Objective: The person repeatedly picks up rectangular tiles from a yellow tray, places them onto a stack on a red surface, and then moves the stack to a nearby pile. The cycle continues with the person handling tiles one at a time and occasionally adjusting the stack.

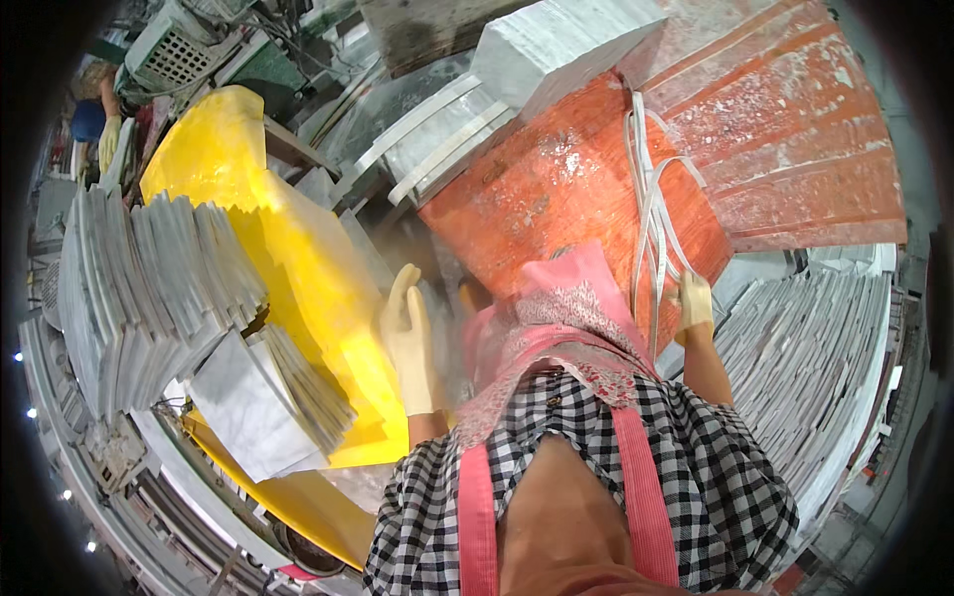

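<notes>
My left hand (pixel 402 333), in a cream rubber glove, is raised with its fingers stretched out and nothing in it. Beside it hangs a bent yellow sheet (pixel 298 268). My right hand (pixel 694 301), gloved the same way, is closed at the right edge of an orange wooden board (pixel 547 189). Loose white straps (pixel 646 189) run across the board, and one leads into that hand; its fingertips are partly hidden. A pink apron (pixel 571 288) covers my front.
Thin grey stone slabs (pixel 149 278) stand stacked at left, with more loose slabs (pixel 263 407) below. Packed slabs (pixel 805 368) fill the right side. Behind the board sit a strapped bundle (pixel 432 134) and a pale block (pixel 556 50). Another person's gloved hand (pixel 108 139) shows far left.
</notes>
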`<state>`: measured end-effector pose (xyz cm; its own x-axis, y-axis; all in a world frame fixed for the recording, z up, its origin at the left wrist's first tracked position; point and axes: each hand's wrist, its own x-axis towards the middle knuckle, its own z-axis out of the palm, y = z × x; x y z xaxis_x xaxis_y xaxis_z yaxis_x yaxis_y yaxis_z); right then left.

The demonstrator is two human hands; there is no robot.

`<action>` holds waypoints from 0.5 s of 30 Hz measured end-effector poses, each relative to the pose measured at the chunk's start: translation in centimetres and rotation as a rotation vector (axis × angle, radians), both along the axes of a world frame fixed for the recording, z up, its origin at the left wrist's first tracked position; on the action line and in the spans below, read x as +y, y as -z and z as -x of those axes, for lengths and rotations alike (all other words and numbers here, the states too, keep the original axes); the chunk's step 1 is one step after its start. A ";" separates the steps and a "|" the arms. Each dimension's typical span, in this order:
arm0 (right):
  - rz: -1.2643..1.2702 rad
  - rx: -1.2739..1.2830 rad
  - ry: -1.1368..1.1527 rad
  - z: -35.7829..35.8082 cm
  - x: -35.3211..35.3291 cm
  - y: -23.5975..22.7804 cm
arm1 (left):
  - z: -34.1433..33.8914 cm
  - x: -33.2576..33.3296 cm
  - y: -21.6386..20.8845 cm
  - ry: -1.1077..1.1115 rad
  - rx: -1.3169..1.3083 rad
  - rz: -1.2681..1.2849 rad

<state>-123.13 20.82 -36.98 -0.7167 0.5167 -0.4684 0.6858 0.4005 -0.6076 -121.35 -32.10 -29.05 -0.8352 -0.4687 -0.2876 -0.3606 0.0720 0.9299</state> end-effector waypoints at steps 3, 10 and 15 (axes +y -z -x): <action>0.235 0.176 0.001 4.3 -7.9 -4.8 | -0.5 -0.2 1.6 0.038 -0.014 -0.075; 0.063 0.028 -0.361 3.8 -18.2 -5.9 | -1.5 0.9 4.4 0.153 0.103 -0.104; 0.026 0.233 -0.317 -9.5 -8.1 -4.7 | -5.8 6.6 0.1 0.325 0.150 -0.028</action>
